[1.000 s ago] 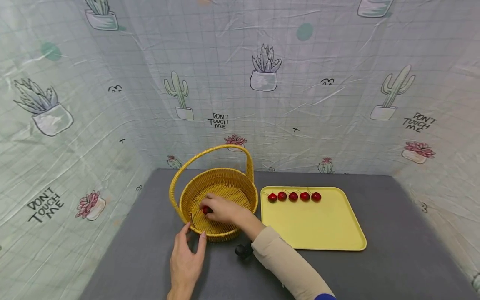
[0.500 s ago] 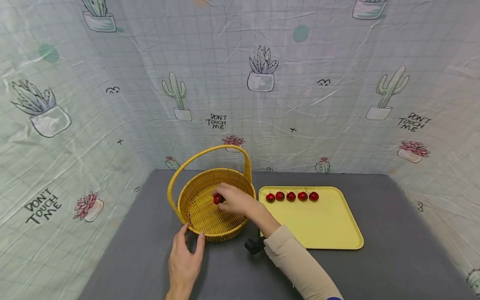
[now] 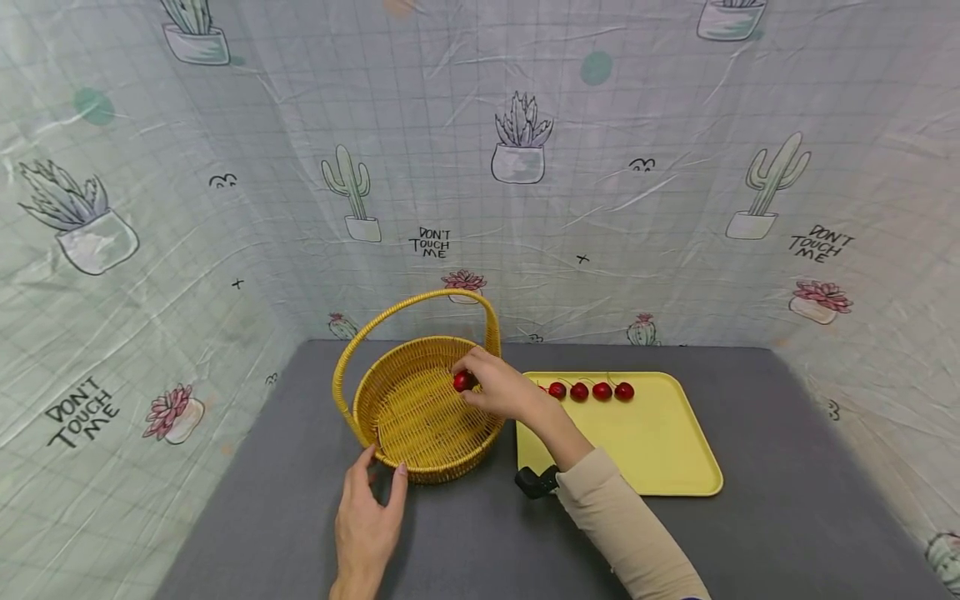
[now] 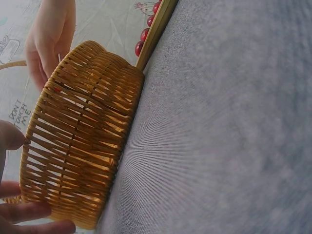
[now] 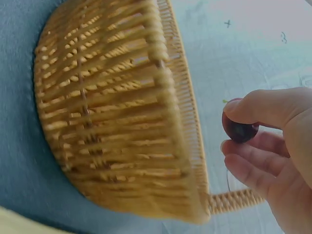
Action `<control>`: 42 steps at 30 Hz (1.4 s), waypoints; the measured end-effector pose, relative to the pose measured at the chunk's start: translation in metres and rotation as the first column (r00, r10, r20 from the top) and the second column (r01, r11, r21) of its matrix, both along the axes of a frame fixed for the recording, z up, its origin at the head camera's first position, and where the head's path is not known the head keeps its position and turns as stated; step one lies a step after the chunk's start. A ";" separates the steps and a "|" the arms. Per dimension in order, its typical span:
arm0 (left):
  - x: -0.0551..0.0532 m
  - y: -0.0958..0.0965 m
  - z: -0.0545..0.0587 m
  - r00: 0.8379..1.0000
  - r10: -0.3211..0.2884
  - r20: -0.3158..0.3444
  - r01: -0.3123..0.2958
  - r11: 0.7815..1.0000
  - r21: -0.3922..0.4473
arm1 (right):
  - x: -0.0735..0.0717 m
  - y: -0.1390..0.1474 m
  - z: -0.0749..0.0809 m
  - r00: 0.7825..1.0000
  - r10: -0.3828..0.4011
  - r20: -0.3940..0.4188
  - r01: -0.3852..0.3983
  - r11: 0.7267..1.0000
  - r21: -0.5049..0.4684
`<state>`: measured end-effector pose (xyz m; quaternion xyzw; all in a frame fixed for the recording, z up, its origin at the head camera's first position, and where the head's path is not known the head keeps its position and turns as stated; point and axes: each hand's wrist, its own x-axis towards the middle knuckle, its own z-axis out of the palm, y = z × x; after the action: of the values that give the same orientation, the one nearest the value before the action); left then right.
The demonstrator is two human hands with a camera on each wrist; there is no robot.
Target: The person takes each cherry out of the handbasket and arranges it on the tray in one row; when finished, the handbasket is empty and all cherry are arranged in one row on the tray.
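A red cherry (image 3: pixel 463 381) is pinched between the thumb and fingers of my right hand (image 3: pixel 498 385), over the right side of the round yellow wicker basket (image 3: pixel 375 392). In the right wrist view the dark red cherry (image 5: pixel 239 124) shows a bit of green stem and is held just beyond the rim. My left hand (image 3: pixel 366 529) rests at the near left of the basket, its spread thumb and fingers touching the rim and outer wall. The left wrist view shows these fingers (image 4: pixel 27 210) against the weave.
Right of the basket lies a yellow tray (image 3: pixel 637 450). Along its far edge stands a row of several cherries (image 3: pixel 602 391), the leftmost partly covered by my right forearm. The basket's tall handle (image 3: pixel 405 304) arches over it. A patterned cloth (image 3: pixel 585 208) hangs behind the grey table (image 3: pixel 255 517).
My right hand has moved right and away from me, rising from the basket's floor toward its right rim with the cherry. The left hand keeps its place on the basket.
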<state>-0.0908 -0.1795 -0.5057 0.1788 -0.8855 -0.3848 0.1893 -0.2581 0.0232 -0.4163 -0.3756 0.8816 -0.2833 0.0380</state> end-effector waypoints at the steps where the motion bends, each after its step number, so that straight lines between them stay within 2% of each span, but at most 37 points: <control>1: 0.000 0.000 0.000 1.000 0.000 -0.002 0.000 1.000 0.000 | 0.000 0.003 0.001 1.000 -0.006 -0.006 0.006 1.000 -0.006; 11: 0.001 0.000 -0.001 1.000 0.002 -0.011 -0.002 1.000 -0.008 | -0.003 0.037 0.003 0.998 -0.060 -0.037 0.058 0.997 -0.053; 18: 0.001 0.001 0.000 1.000 -0.001 -0.004 0.001 1.000 -0.001 | -0.003 0.065 -0.004 0.993 -0.097 -0.067 0.091 0.992 -0.090; 23: 0.000 0.001 0.001 1.000 -0.002 0.013 0.002 1.000 0.007 | -0.002 0.085 -0.008 0.988 -0.142 -0.061 0.134 0.985 -0.107; 29: 0.001 0.000 0.001 1.000 -0.005 0.000 0.005 1.000 0.002 | -0.001 0.109 -0.011 0.980 -0.193 -0.049 0.187 0.976 -0.116; 38: 0.000 0.001 0.001 1.000 -0.002 -0.012 0.002 1.000 0.000 | -0.002 0.147 -0.024 0.965 -0.261 -0.035 0.255 0.960 -0.114; 42: 0.001 0.001 0.000 1.000 0.002 -0.021 -0.001 1.000 0.004 | -0.003 0.164 -0.032 0.954 -0.296 -0.053 0.290 0.951 -0.108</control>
<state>-0.0902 -0.1788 -0.5052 0.1759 -0.8826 -0.3883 0.1983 -0.2610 0.1876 -0.4485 -0.2515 0.9132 -0.3161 -0.0533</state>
